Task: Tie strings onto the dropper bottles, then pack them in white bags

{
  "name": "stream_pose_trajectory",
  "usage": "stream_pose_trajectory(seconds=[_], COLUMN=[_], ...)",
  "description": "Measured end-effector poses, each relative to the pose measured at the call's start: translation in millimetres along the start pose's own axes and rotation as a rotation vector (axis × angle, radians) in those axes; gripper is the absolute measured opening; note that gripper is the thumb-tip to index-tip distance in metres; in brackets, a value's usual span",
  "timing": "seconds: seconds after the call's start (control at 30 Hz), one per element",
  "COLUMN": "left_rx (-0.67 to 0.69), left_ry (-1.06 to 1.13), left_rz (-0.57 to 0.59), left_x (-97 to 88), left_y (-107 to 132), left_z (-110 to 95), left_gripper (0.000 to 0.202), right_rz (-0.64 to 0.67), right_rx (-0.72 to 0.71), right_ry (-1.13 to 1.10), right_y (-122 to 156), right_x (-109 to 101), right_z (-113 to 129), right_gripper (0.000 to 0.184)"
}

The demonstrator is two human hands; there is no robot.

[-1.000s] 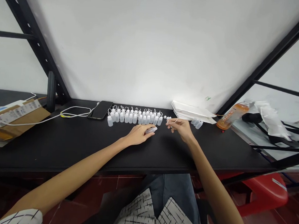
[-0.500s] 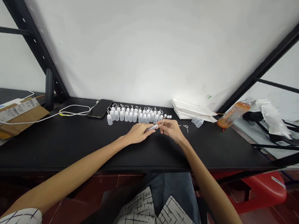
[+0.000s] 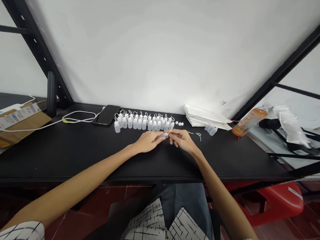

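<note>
My left hand is closed around a small translucent white dropper bottle, tilted with its top toward the right. My right hand pinches at the bottle's white cap end, where a thin white strap loops upward. The fingertips partly hide the cap. Just beyond both hands stand rows of similar small bottles, with caps and looped straps on top. A few small loose white caps lie at the right end of these rows. Thin white straps rest to the right of my right hand.
Several uncapped bottles lie farther right, near a stack of white paper. An orange drink bottle leans by the rack post. A black phone, a white cable and a cardboard package are on the left.
The right fingertips have shifted slightly left along the cap end, and the strap loop has moved left with them. My left hand keeps hold of the bottle, now covering more of it.
</note>
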State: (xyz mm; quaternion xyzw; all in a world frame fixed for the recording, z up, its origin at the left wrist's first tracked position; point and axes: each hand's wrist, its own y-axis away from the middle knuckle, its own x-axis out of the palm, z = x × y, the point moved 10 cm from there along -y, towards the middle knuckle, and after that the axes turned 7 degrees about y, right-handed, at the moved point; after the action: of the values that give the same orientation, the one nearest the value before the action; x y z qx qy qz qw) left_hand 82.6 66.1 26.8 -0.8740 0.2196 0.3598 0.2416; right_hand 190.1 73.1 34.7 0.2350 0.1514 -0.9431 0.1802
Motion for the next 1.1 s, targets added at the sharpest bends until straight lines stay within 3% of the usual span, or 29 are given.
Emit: stream_pose_trajectory(seconds=[0.27,0.57,0.77,1.1], left_rx=[0.008,-0.075,-0.127,-0.223], left_ry=[0.109,0.202,0.442,0.532], left_rz=[0.042,-0.063,-0.075,-0.103], left_x=[-0.2,-5.8,-0.1,0.2], left_y=[1,0,-3,-2], left_z=[-5,7,18,30], left_gripper=[0.044,0.047,0.050,0.051], right_rz=[0.014,0.045,0.078,0.090], right_rx=[0.014,0.022,0.015,0.023], right_ry=[-0.097,-0.130,-0.252,-0.254], right_y=[0,2,2,-4], right_x=[0,10,17,25], right_z=[0,-3,0,0], right_gripper=[0.035,0.035,0.037,0.036])
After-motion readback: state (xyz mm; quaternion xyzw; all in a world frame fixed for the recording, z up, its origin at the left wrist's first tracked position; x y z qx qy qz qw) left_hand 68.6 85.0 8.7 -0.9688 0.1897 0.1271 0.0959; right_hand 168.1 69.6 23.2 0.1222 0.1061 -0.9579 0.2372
